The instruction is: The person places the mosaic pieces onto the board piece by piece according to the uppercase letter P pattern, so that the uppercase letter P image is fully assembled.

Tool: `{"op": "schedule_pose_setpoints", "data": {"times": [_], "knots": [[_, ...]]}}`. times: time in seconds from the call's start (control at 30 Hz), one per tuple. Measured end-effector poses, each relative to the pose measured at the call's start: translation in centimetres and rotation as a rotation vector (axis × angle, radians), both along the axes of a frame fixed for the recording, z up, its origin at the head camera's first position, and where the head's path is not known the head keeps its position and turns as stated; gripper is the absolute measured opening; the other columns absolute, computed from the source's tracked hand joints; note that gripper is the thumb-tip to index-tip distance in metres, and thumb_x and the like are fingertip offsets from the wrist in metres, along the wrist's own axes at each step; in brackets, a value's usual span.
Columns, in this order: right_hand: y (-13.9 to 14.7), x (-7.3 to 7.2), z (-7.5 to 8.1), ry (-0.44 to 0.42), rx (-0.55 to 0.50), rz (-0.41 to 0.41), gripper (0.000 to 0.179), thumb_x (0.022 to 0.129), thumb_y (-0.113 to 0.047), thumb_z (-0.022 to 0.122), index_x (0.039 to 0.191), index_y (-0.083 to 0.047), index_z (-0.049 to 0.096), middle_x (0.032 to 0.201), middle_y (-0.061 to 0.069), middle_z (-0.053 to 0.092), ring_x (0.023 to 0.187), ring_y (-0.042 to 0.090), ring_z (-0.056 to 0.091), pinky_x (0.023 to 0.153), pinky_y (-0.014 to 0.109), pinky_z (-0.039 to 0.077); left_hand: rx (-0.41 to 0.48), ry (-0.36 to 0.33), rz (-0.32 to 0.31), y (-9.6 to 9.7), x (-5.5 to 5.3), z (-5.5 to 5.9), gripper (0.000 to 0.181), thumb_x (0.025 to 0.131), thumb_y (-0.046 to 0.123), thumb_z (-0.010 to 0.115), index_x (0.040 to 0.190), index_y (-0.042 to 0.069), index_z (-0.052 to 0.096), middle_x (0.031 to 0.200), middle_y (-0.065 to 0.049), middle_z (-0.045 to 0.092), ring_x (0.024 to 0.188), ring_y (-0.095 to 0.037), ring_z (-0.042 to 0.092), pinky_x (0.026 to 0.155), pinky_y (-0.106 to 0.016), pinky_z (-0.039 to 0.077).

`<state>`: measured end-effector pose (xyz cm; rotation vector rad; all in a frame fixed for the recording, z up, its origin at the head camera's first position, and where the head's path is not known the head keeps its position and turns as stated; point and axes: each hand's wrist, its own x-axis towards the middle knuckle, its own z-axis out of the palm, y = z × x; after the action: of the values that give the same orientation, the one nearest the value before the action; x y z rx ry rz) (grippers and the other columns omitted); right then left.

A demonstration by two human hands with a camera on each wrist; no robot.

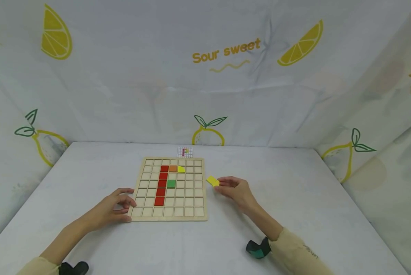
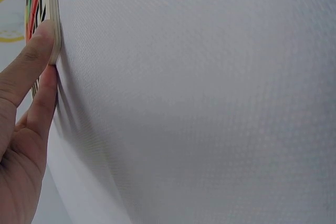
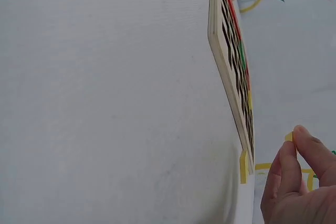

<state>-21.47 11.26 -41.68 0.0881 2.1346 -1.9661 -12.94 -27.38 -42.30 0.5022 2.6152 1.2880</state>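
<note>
A wooden grid board (image 1: 167, 219) lies on the table. Its cells hold a column of red tiles (image 1: 162, 183), an orange tile (image 1: 173, 168), a yellow tile (image 1: 181, 169) with a slanted corner and a green tile (image 1: 171, 184). My left hand (image 1: 114, 206) holds the board by its left edge near the front corner, thumb (image 2: 42, 38) against the rim. To the right of the board, my right hand (image 1: 235, 191) pinches a small yellow tile (image 3: 289, 137) between thumb and fingertips. Another yellow tile (image 3: 243, 167) is beside the board's right edge, overlapping the pinched one in the head view.
Just behind the board lies a small card (image 1: 185, 152) printed with a coloured grid pattern. A white cloth covers the table (image 1: 294, 191), and a lemon-printed curtain (image 1: 140, 95) hangs behind it. Dark wrist-camera mounts (image 1: 258, 248) sit near both sleeves.
</note>
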Motion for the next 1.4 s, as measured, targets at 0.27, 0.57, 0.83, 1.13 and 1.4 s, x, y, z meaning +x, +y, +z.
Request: {"op": "schedule_pose_setpoints", "data": {"times": [0.27,0.57,0.83,1.13,1.4], "knots": [[-2.0,-0.4,-0.3,0.035,-0.066,0.011,0.033,0.079,0.006,0.074,0.110,0.010,0.063,0.097,0.015,0.067,0.081,0.013,0.065,0.074,0.025,0.058,-0.004,0.005,-0.003,0.0,0.0,0.0,0.030,0.075,0.007,0.080,0.100,0.001,0.064,0.135,-0.028,0.037,0.089,-0.006,0.049,0.081,-0.024,0.056],[-4.6,-1.0,-0.7,0.054,-0.070,0.072,0.032,0.078,0.006,0.075,0.108,0.010,0.064,0.096,0.016,0.067,0.080,0.014,0.065,0.076,0.029,0.059,-0.001,-0.003,-0.004,0.0,-0.1,0.0,0.030,0.075,0.007,0.080,0.099,0.001,0.063,0.135,-0.029,0.036,0.089,-0.007,0.049,0.081,-0.025,0.056],[-6.7,-1.2,-0.8,0.076,-0.005,0.095,0.032,0.077,0.003,0.077,0.106,0.009,0.065,0.093,0.015,0.068,0.076,0.011,0.064,0.070,0.024,0.058,-0.015,0.006,-0.001,0.0,-0.1,-0.1,0.030,0.075,0.008,0.080,0.099,0.003,0.063,0.136,-0.029,0.036,0.088,-0.008,0.049,0.080,-0.025,0.056],[-8.7,-1.2,-0.9,0.181,0.219,0.132,0.030,0.075,-0.006,0.082,0.099,0.003,0.068,0.090,0.012,0.070,0.074,0.015,0.067,0.068,0.024,0.057,-0.009,0.001,-0.003,0.0,-0.1,0.0,0.030,0.075,0.007,0.080,0.099,0.001,0.063,0.136,-0.029,0.036,0.089,-0.008,0.049,0.081,-0.026,0.056],[-9.6,-1.4,-1.0,0.347,0.357,0.188,0.026,0.073,-0.006,0.083,0.093,0.004,0.069,0.081,0.009,0.067,0.070,0.016,0.067,0.068,0.023,0.058,-0.018,0.004,0.001,0.0,-0.1,-0.1,0.029,0.075,0.006,0.080,0.099,0.002,0.064,0.136,-0.029,0.036,0.089,-0.007,0.049,0.081,-0.025,0.056]]}}
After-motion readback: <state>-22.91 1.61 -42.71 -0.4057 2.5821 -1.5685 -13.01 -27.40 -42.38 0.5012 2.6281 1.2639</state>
